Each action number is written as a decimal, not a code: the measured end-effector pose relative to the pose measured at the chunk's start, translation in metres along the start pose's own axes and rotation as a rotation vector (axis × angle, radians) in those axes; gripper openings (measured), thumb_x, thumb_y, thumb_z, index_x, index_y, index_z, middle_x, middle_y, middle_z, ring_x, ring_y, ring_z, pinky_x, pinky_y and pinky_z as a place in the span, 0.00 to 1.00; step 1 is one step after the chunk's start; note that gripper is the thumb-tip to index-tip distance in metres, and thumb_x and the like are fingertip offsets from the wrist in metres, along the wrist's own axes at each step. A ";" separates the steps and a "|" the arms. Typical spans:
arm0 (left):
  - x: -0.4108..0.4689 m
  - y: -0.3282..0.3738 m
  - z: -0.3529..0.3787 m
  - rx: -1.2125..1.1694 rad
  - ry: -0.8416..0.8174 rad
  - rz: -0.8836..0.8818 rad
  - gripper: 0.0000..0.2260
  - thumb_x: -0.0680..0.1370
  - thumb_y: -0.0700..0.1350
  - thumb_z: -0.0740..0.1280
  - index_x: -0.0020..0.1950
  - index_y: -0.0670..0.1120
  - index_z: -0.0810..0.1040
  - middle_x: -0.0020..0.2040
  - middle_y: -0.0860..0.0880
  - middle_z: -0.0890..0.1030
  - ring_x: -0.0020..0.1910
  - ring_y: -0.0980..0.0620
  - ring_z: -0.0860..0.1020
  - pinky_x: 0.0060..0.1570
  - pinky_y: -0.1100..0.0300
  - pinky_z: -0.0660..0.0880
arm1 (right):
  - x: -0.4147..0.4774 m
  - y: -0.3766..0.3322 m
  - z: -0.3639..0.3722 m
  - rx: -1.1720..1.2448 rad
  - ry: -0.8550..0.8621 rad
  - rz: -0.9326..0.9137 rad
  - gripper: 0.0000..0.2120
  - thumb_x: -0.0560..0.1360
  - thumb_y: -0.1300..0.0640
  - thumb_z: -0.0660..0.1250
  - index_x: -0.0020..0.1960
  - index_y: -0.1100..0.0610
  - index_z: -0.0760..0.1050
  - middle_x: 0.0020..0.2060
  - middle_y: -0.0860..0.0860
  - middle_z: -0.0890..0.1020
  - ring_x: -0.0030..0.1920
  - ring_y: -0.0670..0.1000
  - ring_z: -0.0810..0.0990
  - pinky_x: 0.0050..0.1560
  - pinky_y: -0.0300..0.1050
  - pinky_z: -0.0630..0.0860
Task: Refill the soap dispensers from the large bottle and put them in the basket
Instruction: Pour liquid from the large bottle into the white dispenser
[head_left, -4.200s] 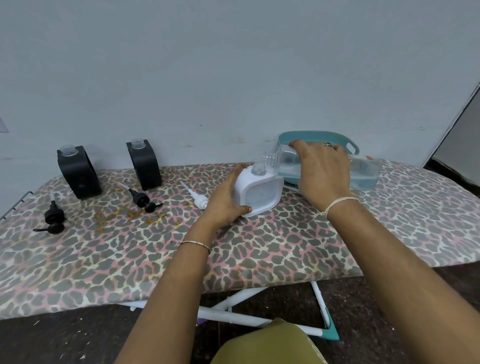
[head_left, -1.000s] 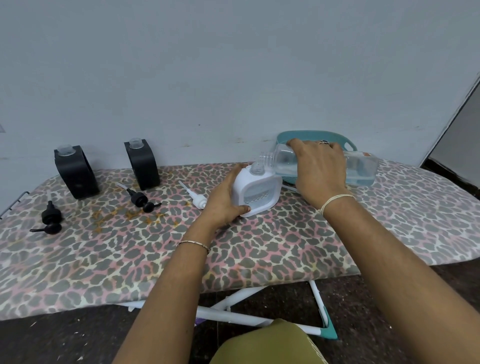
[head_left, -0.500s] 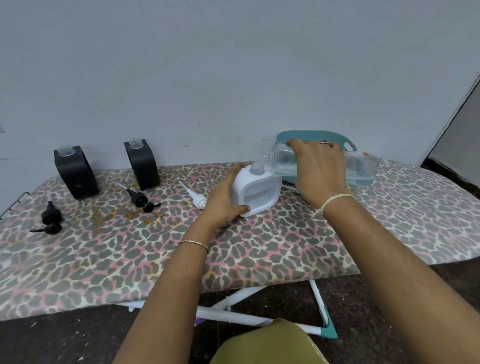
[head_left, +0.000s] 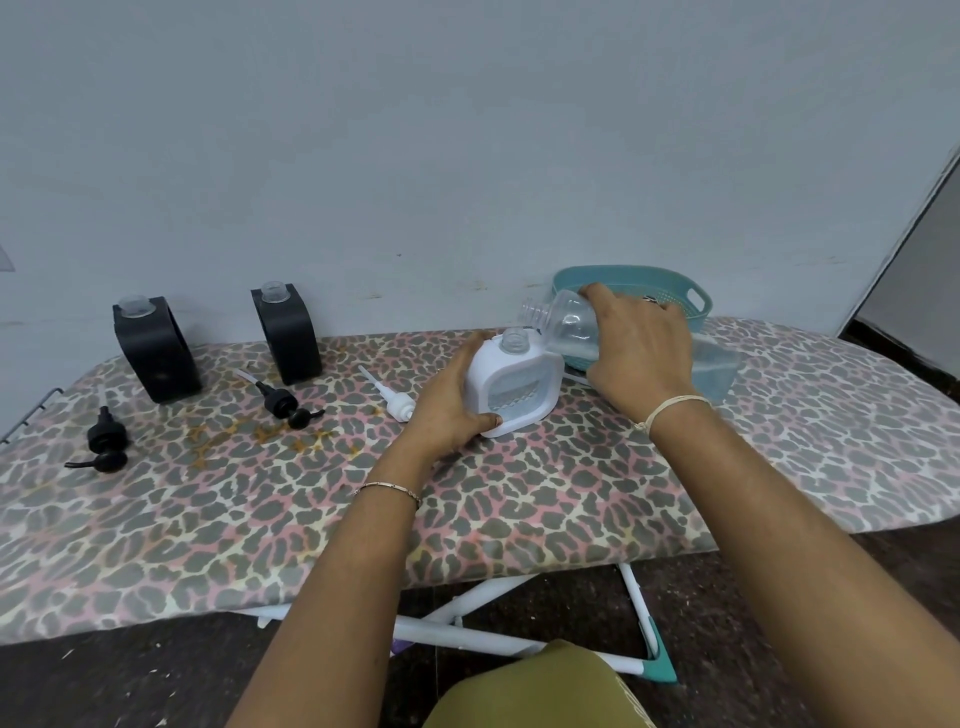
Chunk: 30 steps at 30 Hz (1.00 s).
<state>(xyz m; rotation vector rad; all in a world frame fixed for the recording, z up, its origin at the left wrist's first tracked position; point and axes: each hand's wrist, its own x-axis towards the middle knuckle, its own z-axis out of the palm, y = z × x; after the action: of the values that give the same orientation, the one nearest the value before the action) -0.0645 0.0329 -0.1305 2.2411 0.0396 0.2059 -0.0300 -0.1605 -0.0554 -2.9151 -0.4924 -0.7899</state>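
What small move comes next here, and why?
Probably stand the bottle upright and set it down: its mouth is lifted off the white dispenser, which shows liquid in its window. The left hand steadies the dispenser; its white pump lies alongside, ready to refit.

A white dispenser (head_left: 514, 387) stands open and uncapped. The clear bottle (head_left: 569, 327) lies tilted, mouth just above it. Two black dispensers (head_left: 156, 349) (head_left: 287, 332) stand uncapped. The teal basket (head_left: 631, 278) sits behind.

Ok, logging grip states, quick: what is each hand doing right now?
Left hand: closed around the white dispenser.
Right hand: closed on the large clear bottle, tilted.
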 end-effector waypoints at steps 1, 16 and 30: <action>0.000 0.000 0.000 0.001 0.000 0.003 0.46 0.68 0.38 0.76 0.77 0.55 0.53 0.72 0.49 0.67 0.66 0.47 0.69 0.66 0.51 0.69 | 0.000 0.000 0.001 0.019 -0.006 0.002 0.28 0.65 0.68 0.67 0.64 0.53 0.69 0.44 0.51 0.81 0.46 0.57 0.80 0.43 0.46 0.63; -0.001 0.000 0.001 -0.003 0.002 0.017 0.44 0.69 0.37 0.75 0.77 0.55 0.53 0.71 0.49 0.67 0.64 0.48 0.70 0.63 0.54 0.69 | 0.001 0.011 0.006 0.815 -0.009 0.343 0.30 0.63 0.59 0.78 0.64 0.55 0.72 0.60 0.50 0.79 0.57 0.53 0.78 0.49 0.42 0.71; 0.001 0.015 -0.019 0.084 -0.129 0.058 0.41 0.67 0.31 0.72 0.73 0.53 0.57 0.59 0.50 0.71 0.55 0.44 0.75 0.56 0.45 0.75 | -0.005 0.019 0.039 1.084 0.088 0.604 0.31 0.60 0.61 0.78 0.61 0.52 0.74 0.57 0.48 0.80 0.57 0.51 0.78 0.58 0.51 0.77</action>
<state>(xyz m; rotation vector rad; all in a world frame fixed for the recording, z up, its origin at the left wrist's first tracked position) -0.0667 0.0380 -0.1072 2.3366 -0.0874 0.0924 -0.0089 -0.1734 -0.0917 -1.8297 0.0217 -0.3615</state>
